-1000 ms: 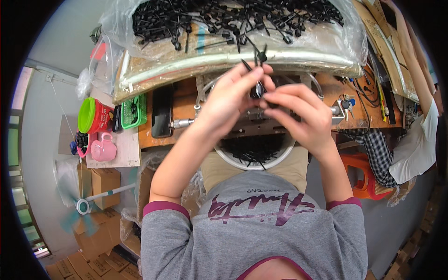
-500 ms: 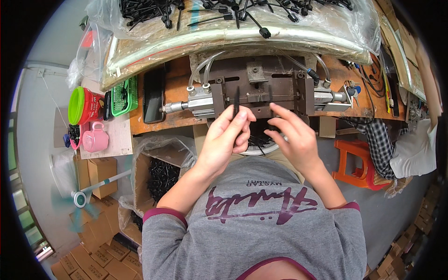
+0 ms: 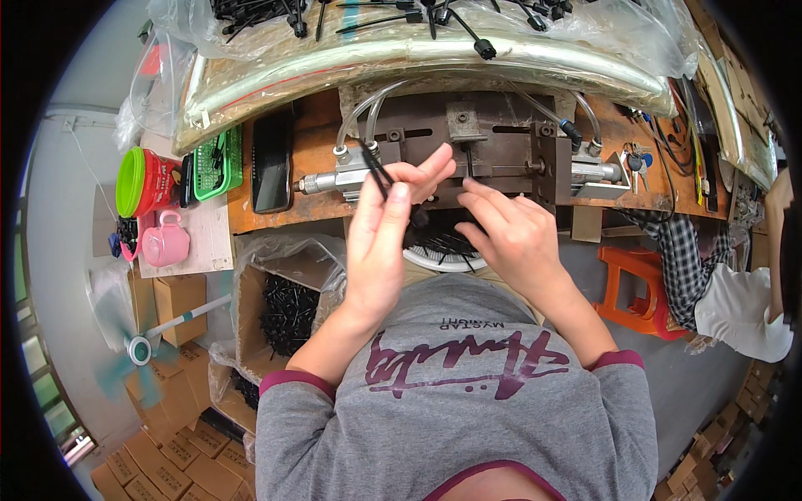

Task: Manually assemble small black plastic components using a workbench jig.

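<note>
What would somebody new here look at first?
Probably the bright red and green bucket at the left, with a pink mug below it in the picture. The orange stool at the right pops too. In the middle, thin black sticks poke from the left grip, near a dark metal machine.

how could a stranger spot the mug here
Start at the wooden bench and go left past the black phone to the pale board. At its left, below the red tub in view, is the pale pink mug; it has a looped handle, while the deeper-pink holder beside it contains black pieces.
</note>
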Demonstrator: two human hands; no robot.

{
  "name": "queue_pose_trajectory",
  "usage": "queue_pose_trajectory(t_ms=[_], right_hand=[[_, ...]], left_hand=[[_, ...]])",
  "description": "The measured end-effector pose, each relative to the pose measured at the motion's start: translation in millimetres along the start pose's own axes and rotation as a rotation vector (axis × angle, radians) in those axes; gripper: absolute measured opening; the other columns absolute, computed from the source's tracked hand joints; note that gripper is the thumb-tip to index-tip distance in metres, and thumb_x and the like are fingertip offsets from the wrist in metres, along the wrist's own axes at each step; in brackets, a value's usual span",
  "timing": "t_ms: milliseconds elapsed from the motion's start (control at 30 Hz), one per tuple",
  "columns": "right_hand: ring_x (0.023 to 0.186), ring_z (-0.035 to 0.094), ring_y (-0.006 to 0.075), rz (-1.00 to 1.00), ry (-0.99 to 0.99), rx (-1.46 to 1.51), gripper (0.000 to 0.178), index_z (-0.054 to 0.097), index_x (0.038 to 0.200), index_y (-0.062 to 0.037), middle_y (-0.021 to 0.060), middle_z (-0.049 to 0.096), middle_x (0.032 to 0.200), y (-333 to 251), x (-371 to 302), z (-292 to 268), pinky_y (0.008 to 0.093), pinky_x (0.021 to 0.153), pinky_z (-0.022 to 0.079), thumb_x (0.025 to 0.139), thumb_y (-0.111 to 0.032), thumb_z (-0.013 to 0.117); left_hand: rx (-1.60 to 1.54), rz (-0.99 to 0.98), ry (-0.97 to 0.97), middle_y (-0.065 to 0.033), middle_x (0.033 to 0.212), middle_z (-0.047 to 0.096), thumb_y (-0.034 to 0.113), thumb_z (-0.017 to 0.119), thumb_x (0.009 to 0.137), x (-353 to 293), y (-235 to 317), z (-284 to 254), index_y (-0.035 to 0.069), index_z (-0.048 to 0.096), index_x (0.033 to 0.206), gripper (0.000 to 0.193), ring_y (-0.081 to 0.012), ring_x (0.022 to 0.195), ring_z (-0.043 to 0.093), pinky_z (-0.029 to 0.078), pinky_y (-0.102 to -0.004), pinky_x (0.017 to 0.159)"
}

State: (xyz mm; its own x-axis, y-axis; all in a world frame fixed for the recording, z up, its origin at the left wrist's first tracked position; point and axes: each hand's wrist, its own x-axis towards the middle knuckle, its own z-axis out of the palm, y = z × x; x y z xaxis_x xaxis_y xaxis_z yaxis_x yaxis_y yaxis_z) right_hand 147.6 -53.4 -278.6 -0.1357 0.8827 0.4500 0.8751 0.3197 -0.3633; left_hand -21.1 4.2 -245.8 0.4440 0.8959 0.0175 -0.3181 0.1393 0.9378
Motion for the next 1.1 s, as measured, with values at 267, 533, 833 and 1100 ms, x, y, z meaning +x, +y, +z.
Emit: queue_pose_trajectory(t_ms=[267, 533, 833, 1100], right_hand=[[0.084, 0.071, 0.0256, -0.086, 0.103, 0.365, 0.03, 0.069, 0.103, 0.0002, 0.0106, 0.068, 0.101, -9, -4, -19, 0.0337, 0.068, 0.058, 0.074, -0.001, 0.077], [0.089, 0.071, 0.0262, -0.064, 0.004, 0.042, 0.018, 0.062, 0.093, 0.0004, 0.0193, 0.065, 0.127, 13, -13, 7, 0.0354, 0.075, 0.057, 0.077, -0.004, 0.067], [0.073, 0.07, 0.0197, -0.021, -0.144, -0.133, 0.022, 0.064, 0.093, -0.0038, 0.0142, 0.07, 0.118, 8, -2, -2, 0.0318, 0.061, 0.055, 0.072, -0.009, 0.07], [0.071, 0.067, 0.0226, -0.009, 0.276, 0.133, 0.023, 0.066, 0.102, -0.0048, 0.0078, 0.068, 0.096, 23, 74, -48, 0.0338, 0.062, 0.054, 0.081, -0.009, 0.077]], left_hand=[[0.043, -0.208, -0.198, -0.019, 0.144, 0.054, 0.02, 0.036, 0.11, -9, -17, 3, 0.0, 0.047, 0.136, 0.034, -0.025, 0.132, 0.053, 0.042, -0.0377, 0.11], [0.242, -0.25, -0.174, -0.0049, 0.112, 0.06, 0.014, 0.047, 0.106, -12, 9, -3, 0.001, 0.038, 0.148, 0.045, -0.002, 0.074, 0.047, 0.038, -0.0169, 0.059], [0.23, -0.037, -0.164, -0.0187, 0.132, 0.057, -0.011, 0.053, 0.095, -9, 19, -8, -0.004, 0.04, 0.15, 0.057, -0.028, 0.116, 0.065, 0.053, -0.0372, 0.101], [1.0, 0.397, -0.135, -0.0116, 0.111, 0.064, 0.001, 0.084, 0.072, -18, -4, -15, 0.005, 0.075, 0.105, 0.034, -0.0173, 0.088, 0.068, 0.059, -0.029, 0.074]])
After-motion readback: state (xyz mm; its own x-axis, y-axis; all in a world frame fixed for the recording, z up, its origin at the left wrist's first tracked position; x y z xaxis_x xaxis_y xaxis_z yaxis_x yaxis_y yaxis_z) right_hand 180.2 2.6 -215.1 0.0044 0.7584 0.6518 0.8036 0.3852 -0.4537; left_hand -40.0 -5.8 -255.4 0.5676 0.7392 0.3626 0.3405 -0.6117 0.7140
